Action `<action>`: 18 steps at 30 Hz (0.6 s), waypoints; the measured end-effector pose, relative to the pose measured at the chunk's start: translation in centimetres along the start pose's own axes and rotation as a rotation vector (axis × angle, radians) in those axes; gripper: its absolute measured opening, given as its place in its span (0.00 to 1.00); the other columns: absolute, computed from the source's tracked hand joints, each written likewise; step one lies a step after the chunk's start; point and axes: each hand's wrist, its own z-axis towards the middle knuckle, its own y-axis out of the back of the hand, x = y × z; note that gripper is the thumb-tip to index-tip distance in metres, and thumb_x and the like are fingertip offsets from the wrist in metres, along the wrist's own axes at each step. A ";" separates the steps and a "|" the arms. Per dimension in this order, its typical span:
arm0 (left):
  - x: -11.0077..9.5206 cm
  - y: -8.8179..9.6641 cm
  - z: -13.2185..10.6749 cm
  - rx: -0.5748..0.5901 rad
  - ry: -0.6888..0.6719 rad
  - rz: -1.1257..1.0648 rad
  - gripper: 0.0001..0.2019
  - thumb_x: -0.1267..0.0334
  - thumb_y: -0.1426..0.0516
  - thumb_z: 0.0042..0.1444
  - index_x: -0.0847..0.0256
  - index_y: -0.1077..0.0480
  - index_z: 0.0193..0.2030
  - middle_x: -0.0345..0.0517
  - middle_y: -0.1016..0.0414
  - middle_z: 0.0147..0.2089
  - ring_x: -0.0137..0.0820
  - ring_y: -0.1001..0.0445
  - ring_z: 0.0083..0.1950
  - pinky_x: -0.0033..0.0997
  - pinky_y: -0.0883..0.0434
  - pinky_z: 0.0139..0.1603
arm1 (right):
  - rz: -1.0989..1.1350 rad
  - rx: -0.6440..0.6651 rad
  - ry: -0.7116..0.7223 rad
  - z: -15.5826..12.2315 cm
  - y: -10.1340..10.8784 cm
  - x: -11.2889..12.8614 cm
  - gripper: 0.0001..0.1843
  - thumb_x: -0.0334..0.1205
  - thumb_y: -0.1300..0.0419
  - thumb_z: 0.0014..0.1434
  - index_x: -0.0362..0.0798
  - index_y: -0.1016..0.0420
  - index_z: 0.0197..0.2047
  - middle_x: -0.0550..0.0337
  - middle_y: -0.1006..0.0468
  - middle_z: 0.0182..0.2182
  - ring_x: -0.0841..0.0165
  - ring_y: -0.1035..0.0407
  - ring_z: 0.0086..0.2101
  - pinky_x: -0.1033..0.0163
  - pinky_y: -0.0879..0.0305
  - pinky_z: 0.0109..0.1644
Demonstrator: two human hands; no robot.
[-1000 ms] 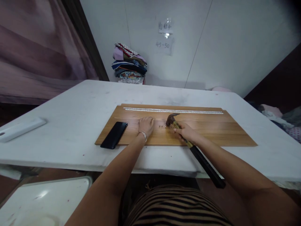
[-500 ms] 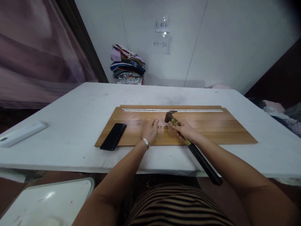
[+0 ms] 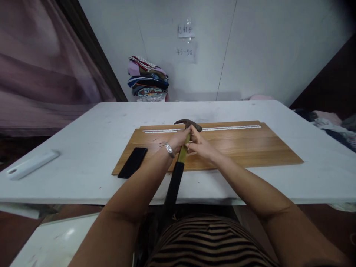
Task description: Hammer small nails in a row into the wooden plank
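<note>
Head view shows the hammer (image 3: 181,157) extending lengthwise from mid-frame toward lower centre, the right hand (image 3: 200,145) pinching its neck, the left hand (image 3: 178,140) adjoining, its hold undeterminable.

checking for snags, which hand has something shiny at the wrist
The left hand, nearer the phone: it wears a silvery band, while the right hand wears none.

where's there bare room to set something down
Bare: white table between black rectangular phone and long white object; brown wooden board, right end, below white strips. Crowded: around left hand, right hand, yellow-black claw hammer and thin dark pieces.
</note>
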 end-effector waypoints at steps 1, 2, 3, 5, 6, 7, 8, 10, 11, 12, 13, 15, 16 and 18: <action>-0.2 0.2 -0.3 0.026 0.046 -0.021 0.19 0.46 0.45 0.64 0.62 0.28 0.37 0.48 0.22 0.29 0.35 0.22 0.30 0.32 0.27 0.30 | -0.024 0.021 0.019 -0.5 0.3 0.0 0.47 0.34 0.41 0.57 0.55 0.57 0.76 0.56 0.21 0.47 0.68 0.25 0.39 0.63 0.25 0.41; -0.4 0.3 -0.7 0.061 0.092 -0.051 0.19 0.47 0.46 0.65 0.62 0.28 0.38 0.48 0.23 0.28 0.34 0.22 0.29 0.31 0.27 0.29 | -0.066 0.040 0.043 -0.9 1.0 -0.1 0.45 0.34 0.41 0.57 0.54 0.52 0.75 0.54 0.20 0.47 0.67 0.25 0.41 0.62 0.25 0.41; -0.7 0.4 -1.1 0.093 0.129 -0.082 0.19 0.47 0.48 0.66 0.63 0.28 0.40 0.46 0.24 0.28 0.32 0.23 0.28 0.30 0.27 0.28 | -0.115 0.034 0.072 -1.3 2.0 -0.3 0.40 0.35 0.42 0.58 0.52 0.45 0.73 0.54 0.20 0.47 0.66 0.24 0.40 0.60 0.24 0.42; -1.2 0.8 -1.8 0.089 0.163 -0.104 0.18 0.49 0.48 0.68 0.63 0.30 0.42 0.42 0.27 0.26 0.28 0.26 0.24 0.27 0.29 0.26 | -0.264 -0.057 0.133 -1.9 5.1 -1.0 0.32 0.38 0.45 0.61 0.50 0.35 0.69 0.54 0.18 0.43 0.65 0.24 0.37 0.55 0.24 0.45; -1.4 1.1 -2.0 0.055 0.162 -0.089 0.17 0.50 0.48 0.68 0.63 0.31 0.42 0.40 0.29 0.25 0.26 0.29 0.22 0.25 0.31 0.24 | -0.376 -0.154 0.166 -2.0 7.1 -1.5 0.29 0.39 0.45 0.62 0.50 0.31 0.67 0.53 0.18 0.44 0.63 0.23 0.38 0.52 0.25 0.48; -1.6 1.4 -2.2 0.016 0.156 -0.061 0.15 0.52 0.49 0.68 0.64 0.31 0.42 0.38 0.31 0.23 0.24 0.32 0.19 0.23 0.34 0.22 | -0.498 -0.256 0.182 -2.0 9.3 -2.1 0.28 0.39 0.45 0.61 0.50 0.29 0.64 0.52 0.18 0.45 0.60 0.23 0.42 0.49 0.27 0.52; -1.7 1.7 -2.4 -0.014 0.152 -0.016 0.14 0.54 0.49 0.69 0.64 0.32 0.42 0.36 0.33 0.23 0.22 0.35 0.18 0.22 0.37 0.20 | -0.625 -0.341 0.178 -2.0 11.5 -2.8 0.27 0.40 0.45 0.61 0.49 0.27 0.63 0.50 0.18 0.49 0.57 0.24 0.48 0.47 0.30 0.57; -1.6 2.4 -2.6 -0.029 0.146 0.100 0.13 0.55 0.48 0.68 0.64 0.32 0.41 0.34 0.36 0.22 0.21 0.39 0.16 0.22 0.41 0.17 | -0.885 -0.432 0.150 -1.9 15.8 -4.1 0.26 0.39 0.44 0.59 0.47 0.25 0.61 0.47 0.22 0.56 0.51 0.30 0.56 0.45 0.36 0.63; -1.4 2.7 -2.7 -0.019 0.152 0.168 0.13 0.55 0.47 0.68 0.64 0.32 0.40 0.34 0.36 0.21 0.21 0.39 0.16 0.22 0.42 0.17 | -0.995 -0.454 0.119 -1.9 17.6 -4.8 0.26 0.39 0.45 0.59 0.45 0.25 0.60 0.44 0.24 0.58 0.50 0.32 0.58 0.46 0.37 0.64; -1.2 2.9 -2.7 -0.004 0.159 0.233 0.13 0.54 0.47 0.67 0.64 0.32 0.40 0.34 0.36 0.21 0.21 0.40 0.16 0.22 0.43 0.16 | -1.087 -0.464 0.064 -1.9 19.1 -5.3 0.26 0.39 0.46 0.60 0.44 0.25 0.60 0.42 0.26 0.60 0.50 0.33 0.59 0.47 0.38 0.64; -0.9 3.0 -2.8 0.014 0.172 0.294 0.14 0.53 0.46 0.67 0.63 0.33 0.40 0.34 0.36 0.21 0.21 0.40 0.15 0.23 0.43 0.16 | -1.159 -0.499 -0.002 -2.1 20.4 -5.9 0.26 0.39 0.47 0.61 0.42 0.26 0.60 0.41 0.27 0.60 0.50 0.34 0.60 0.49 0.38 0.64; -0.4 3.1 -2.9 0.043 0.190 0.399 0.13 0.53 0.47 0.67 0.62 0.33 0.40 0.33 0.37 0.21 0.21 0.40 0.15 0.23 0.44 0.16 | -1.274 -0.520 -0.108 -2.5 22.0 -7.0 0.26 0.41 0.51 0.64 0.40 0.28 0.61 0.37 0.30 0.61 0.49 0.35 0.60 0.47 0.39 0.63; -0.1 3.0 -3.0 0.052 0.198 0.441 0.13 0.53 0.47 0.67 0.62 0.34 0.39 0.33 0.37 0.21 0.21 0.41 0.15 0.23 0.44 0.16 | -1.318 -0.531 -0.146 -2.8 22.5 -7.7 0.26 0.43 0.52 0.65 0.39 0.29 0.60 0.35 0.30 0.61 0.48 0.36 0.59 0.45 0.40 0.62; 0.3 2.8 -2.9 0.052 0.207 0.515 0.12 0.54 0.47 0.66 0.61 0.35 0.37 0.33 0.38 0.21 0.21 0.42 0.15 0.23 0.44 0.16 | -1.358 -0.545 -0.211 -3.4 22.9 -9.0 0.25 0.45 0.55 0.66 0.41 0.29 0.58 0.36 0.28 0.57 0.48 0.36 0.58 0.43 0.40 0.60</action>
